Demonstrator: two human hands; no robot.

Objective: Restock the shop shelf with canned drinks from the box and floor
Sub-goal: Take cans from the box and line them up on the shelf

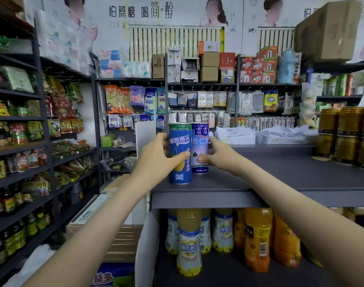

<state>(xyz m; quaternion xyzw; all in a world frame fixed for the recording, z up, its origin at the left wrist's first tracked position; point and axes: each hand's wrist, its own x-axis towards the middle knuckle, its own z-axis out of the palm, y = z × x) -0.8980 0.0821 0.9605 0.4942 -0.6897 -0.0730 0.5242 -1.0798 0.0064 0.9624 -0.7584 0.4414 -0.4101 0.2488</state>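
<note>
Cans, two, side by side and touching, near the front left corner of the top shelf (291, 175). Blue can (180, 141) stands closer to the front edge. Pale lilac can (200, 146) sits just behind it, to its right. Both are upright, bases seemingly on the shelf board (whether their full weight is down, cannot tell).

Left hand (156, 156) grasps the blue can at mid-body, thumb across the front of the label, fingers curled round the far left side. Right hand (218, 154) grasps the lilac can the same way, thumb low on the front, fingers round the right side. Neither hand is released.

Handling, as judged:
- Slim tall cans, presumably full, so modest heft for their size.
- Walls stiff while sealed, but thin metal dents if knocked.
- Printed surface smooth, likely a little slippery.
- Narrow base and high body, so likely to tip if nudged near the top.
- Best hold is round the middle.

Count:
- In hand: one blue, one lilac.
- Gold cans (346, 133), at the right edge of the same shelf and well apart: three stacks in view, two high, six seen. The frame may cut off more.
- Juice bottles (189, 245), on the lower shelf (228, 272) beneath: about five pale-labelled and about three orange, the rear ones partly hidden.
</note>
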